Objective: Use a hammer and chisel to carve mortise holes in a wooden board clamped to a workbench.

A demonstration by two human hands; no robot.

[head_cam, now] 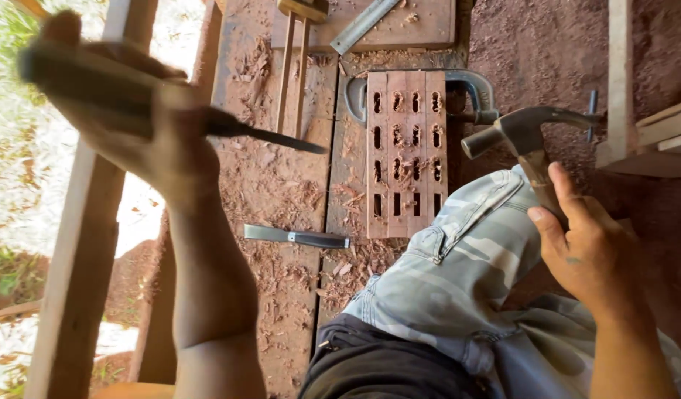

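My left hand (145, 125) is raised at the upper left and grips a dark-handled chisel (267, 135) whose blade points right, toward a set of reddish wooden slats (405, 151) cut with rows of small mortise slots. A metal clamp (473, 92) holds the slats together on the bench. My right hand (588, 247) holds the wooden handle of a claw hammer (521, 131), its steel head hovering just right of the slats. My leg in camouflage shorts (466, 273) rests against the bench below the slats.
A second chisel (296, 237) lies flat on the plank workbench (274, 185) among wood chips. A metal ruler (363, 24) and a wooden marking tool (300, 44) lie at the top. Wooden posts (86, 251) stand at left, timber pieces (651, 125) at right, over red earth.
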